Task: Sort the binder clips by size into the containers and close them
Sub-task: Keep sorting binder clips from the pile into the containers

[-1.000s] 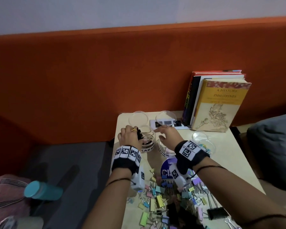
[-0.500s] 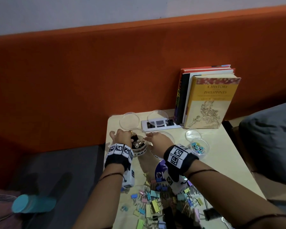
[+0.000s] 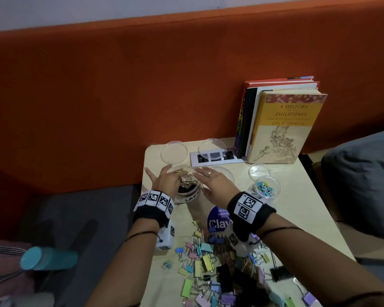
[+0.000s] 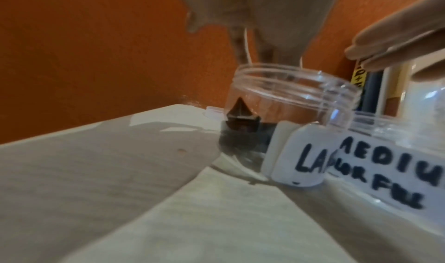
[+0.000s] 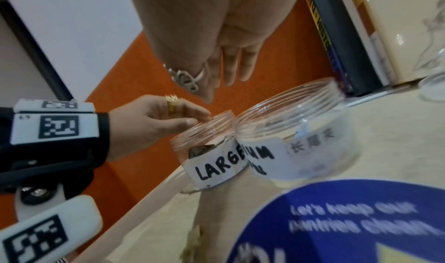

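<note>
My left hand (image 3: 164, 177) hovers with spread fingers over the clear jar labelled LARGE (image 3: 187, 192), holding nothing. Black binder clips (image 3: 186, 183) with gold handles lie inside that jar, and the left wrist view shows a black clip (image 4: 240, 122) through the LARGE jar (image 4: 289, 112) wall. My right hand (image 3: 208, 177) is open, fingers straight, above the MEDIUM jar (image 3: 228, 173), which touches the LARGE one. The right wrist view has the LARGE jar (image 5: 211, 152), the MEDIUM jar (image 5: 296, 133) and my left hand (image 5: 168, 118) at the rim. A pile of coloured and black clips (image 3: 220, 273) lies near me.
A third open jar (image 3: 265, 189) at the right holds small coloured clips. Clear lids (image 3: 174, 151) (image 3: 212, 147) (image 3: 259, 170) lie behind the jars. Books (image 3: 284, 127) stand at the back right beside a white plate (image 3: 215, 156). A blue sticker (image 3: 217, 220) is on the table (image 3: 297, 207).
My left hand held a black clip over the LARGE jar; its fingers have now spread and the clip lies in the jar. My right hand has lifted over the MEDIUM jar.
</note>
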A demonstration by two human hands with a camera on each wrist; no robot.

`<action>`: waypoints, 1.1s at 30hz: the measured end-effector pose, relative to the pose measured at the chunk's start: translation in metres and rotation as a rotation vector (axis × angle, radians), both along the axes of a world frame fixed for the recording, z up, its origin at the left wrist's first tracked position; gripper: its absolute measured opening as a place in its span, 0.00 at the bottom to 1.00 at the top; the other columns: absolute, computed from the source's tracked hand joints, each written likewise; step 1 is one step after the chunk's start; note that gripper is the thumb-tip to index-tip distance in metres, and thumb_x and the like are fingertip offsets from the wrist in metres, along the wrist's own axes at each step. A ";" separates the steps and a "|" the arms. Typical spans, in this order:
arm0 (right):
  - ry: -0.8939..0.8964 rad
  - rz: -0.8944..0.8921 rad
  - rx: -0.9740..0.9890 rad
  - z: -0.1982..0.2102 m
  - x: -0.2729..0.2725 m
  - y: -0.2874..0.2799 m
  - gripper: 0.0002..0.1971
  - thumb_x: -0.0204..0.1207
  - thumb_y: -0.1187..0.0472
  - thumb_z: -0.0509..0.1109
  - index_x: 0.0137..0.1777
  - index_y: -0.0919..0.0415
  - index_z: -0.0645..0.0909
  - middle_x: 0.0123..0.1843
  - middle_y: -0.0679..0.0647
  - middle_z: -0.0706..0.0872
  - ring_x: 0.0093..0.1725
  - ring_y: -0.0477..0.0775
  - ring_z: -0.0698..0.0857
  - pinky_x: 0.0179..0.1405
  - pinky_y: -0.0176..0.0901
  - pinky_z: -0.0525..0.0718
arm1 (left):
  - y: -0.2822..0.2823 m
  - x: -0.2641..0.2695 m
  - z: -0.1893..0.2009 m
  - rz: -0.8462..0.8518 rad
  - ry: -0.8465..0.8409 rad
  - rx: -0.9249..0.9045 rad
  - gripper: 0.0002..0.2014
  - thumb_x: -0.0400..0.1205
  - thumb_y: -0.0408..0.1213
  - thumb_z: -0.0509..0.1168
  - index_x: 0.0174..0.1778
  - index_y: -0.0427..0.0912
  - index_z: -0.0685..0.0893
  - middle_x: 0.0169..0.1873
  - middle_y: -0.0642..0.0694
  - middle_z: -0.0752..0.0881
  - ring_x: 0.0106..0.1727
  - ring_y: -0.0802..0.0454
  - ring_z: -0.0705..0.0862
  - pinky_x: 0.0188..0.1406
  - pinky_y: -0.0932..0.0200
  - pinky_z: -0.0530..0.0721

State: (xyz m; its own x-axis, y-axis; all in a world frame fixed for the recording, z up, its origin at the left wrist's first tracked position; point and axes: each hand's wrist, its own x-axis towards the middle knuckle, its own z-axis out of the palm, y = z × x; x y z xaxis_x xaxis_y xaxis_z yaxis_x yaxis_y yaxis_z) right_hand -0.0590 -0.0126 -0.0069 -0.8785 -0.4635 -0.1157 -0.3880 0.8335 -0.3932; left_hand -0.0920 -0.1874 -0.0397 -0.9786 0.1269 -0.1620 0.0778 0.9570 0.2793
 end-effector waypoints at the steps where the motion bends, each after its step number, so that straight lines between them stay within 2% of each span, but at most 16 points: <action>1: 0.037 -0.018 -0.100 0.000 0.006 0.003 0.26 0.74 0.71 0.63 0.73 0.58 0.70 0.78 0.58 0.71 0.77 0.59 0.68 0.76 0.56 0.70 | -0.001 0.006 0.004 -0.023 0.076 0.053 0.14 0.85 0.41 0.57 0.59 0.57 0.85 0.65 0.57 0.82 0.78 0.56 0.65 0.75 0.32 0.27; 3: 0.066 -0.066 -0.212 -0.003 0.020 0.011 0.20 0.74 0.73 0.64 0.65 0.60 0.79 0.68 0.59 0.80 0.68 0.58 0.77 0.71 0.53 0.76 | -0.002 0.023 0.016 -0.050 0.227 0.154 0.11 0.83 0.41 0.62 0.57 0.58 0.86 0.61 0.59 0.82 0.71 0.53 0.71 0.79 0.41 0.46; 5: 0.009 -0.062 -0.222 -0.009 0.038 0.019 0.15 0.75 0.74 0.63 0.56 0.62 0.84 0.57 0.59 0.86 0.57 0.56 0.83 0.64 0.51 0.82 | 0.000 0.046 0.022 -0.088 0.266 0.220 0.08 0.80 0.41 0.65 0.53 0.54 0.87 0.59 0.57 0.81 0.67 0.53 0.73 0.73 0.53 0.64; 6: -0.041 -0.040 -0.188 -0.013 0.048 0.022 0.14 0.75 0.73 0.63 0.55 0.63 0.85 0.55 0.59 0.87 0.55 0.55 0.84 0.62 0.51 0.82 | 0.004 0.060 0.023 -0.106 0.214 0.252 0.06 0.80 0.41 0.66 0.50 0.52 0.86 0.58 0.57 0.80 0.66 0.55 0.73 0.71 0.56 0.69; 8: -0.151 0.007 -0.076 -0.023 0.062 0.021 0.14 0.75 0.71 0.64 0.57 0.61 0.84 0.58 0.59 0.86 0.57 0.57 0.82 0.62 0.50 0.80 | 0.014 0.084 0.022 -0.145 0.014 0.334 0.05 0.79 0.38 0.67 0.49 0.48 0.85 0.60 0.54 0.78 0.63 0.56 0.76 0.65 0.57 0.81; 10: -0.247 0.029 0.008 -0.033 0.070 0.017 0.17 0.75 0.66 0.67 0.63 0.60 0.80 0.64 0.59 0.80 0.65 0.59 0.77 0.65 0.47 0.75 | 0.022 0.096 0.016 -0.141 -0.227 0.389 0.12 0.76 0.31 0.70 0.54 0.45 0.82 0.62 0.48 0.77 0.60 0.53 0.81 0.56 0.52 0.87; 11: -0.279 0.038 0.032 -0.036 0.073 0.015 0.19 0.74 0.62 0.69 0.66 0.59 0.78 0.66 0.59 0.78 0.67 0.60 0.75 0.66 0.47 0.73 | 0.024 0.098 0.010 -0.145 -0.300 0.353 0.18 0.74 0.29 0.72 0.58 0.45 0.80 0.64 0.46 0.76 0.62 0.52 0.82 0.58 0.51 0.87; 13: -0.303 0.062 0.095 -0.039 0.077 0.013 0.24 0.72 0.56 0.72 0.68 0.59 0.75 0.69 0.60 0.74 0.70 0.61 0.71 0.69 0.48 0.69 | 0.026 0.098 -0.001 -0.184 -0.335 0.200 0.29 0.71 0.31 0.75 0.68 0.44 0.75 0.67 0.45 0.72 0.69 0.50 0.77 0.69 0.52 0.80; 15: -0.305 0.068 0.146 -0.041 0.078 0.013 0.28 0.71 0.55 0.74 0.70 0.58 0.73 0.71 0.59 0.71 0.71 0.61 0.68 0.71 0.49 0.67 | 0.029 0.098 -0.008 -0.208 -0.336 0.082 0.33 0.71 0.36 0.76 0.72 0.44 0.71 0.69 0.45 0.70 0.73 0.47 0.71 0.73 0.52 0.74; 18: -0.295 0.050 0.130 -0.047 0.079 0.013 0.27 0.71 0.56 0.73 0.70 0.56 0.73 0.71 0.61 0.70 0.70 0.63 0.69 0.72 0.49 0.68 | 0.034 0.098 -0.019 -0.266 -0.317 -0.048 0.27 0.75 0.39 0.73 0.70 0.45 0.74 0.69 0.44 0.69 0.70 0.43 0.70 0.72 0.51 0.73; 21: -0.296 0.019 0.121 -0.051 0.079 0.015 0.25 0.71 0.58 0.73 0.68 0.58 0.74 0.69 0.63 0.69 0.68 0.65 0.71 0.70 0.50 0.71 | 0.039 0.099 -0.025 -0.275 -0.285 -0.062 0.17 0.78 0.36 0.70 0.63 0.42 0.79 0.66 0.42 0.70 0.67 0.42 0.74 0.69 0.52 0.74; 24: -0.268 0.004 0.104 -0.054 0.081 0.018 0.19 0.71 0.62 0.72 0.63 0.59 0.77 0.68 0.62 0.69 0.66 0.66 0.72 0.68 0.52 0.73 | 0.040 0.102 -0.030 -0.224 -0.267 -0.026 0.12 0.80 0.35 0.68 0.58 0.39 0.81 0.64 0.40 0.72 0.64 0.41 0.77 0.65 0.54 0.75; 29: -0.269 -0.031 0.080 -0.053 0.079 0.019 0.11 0.74 0.66 0.67 0.56 0.64 0.81 0.65 0.62 0.72 0.65 0.63 0.75 0.66 0.45 0.72 | 0.043 0.103 -0.032 -0.130 -0.279 0.066 0.10 0.80 0.33 0.68 0.56 0.35 0.82 0.62 0.39 0.75 0.63 0.42 0.79 0.62 0.56 0.77; 33: -0.306 -0.073 0.165 -0.050 0.075 0.017 0.12 0.75 0.68 0.66 0.59 0.68 0.78 0.68 0.65 0.70 0.66 0.66 0.76 0.66 0.50 0.75 | 0.043 0.103 -0.028 -0.051 -0.298 0.148 0.10 0.79 0.30 0.67 0.56 0.35 0.82 0.62 0.38 0.78 0.62 0.43 0.80 0.64 0.56 0.78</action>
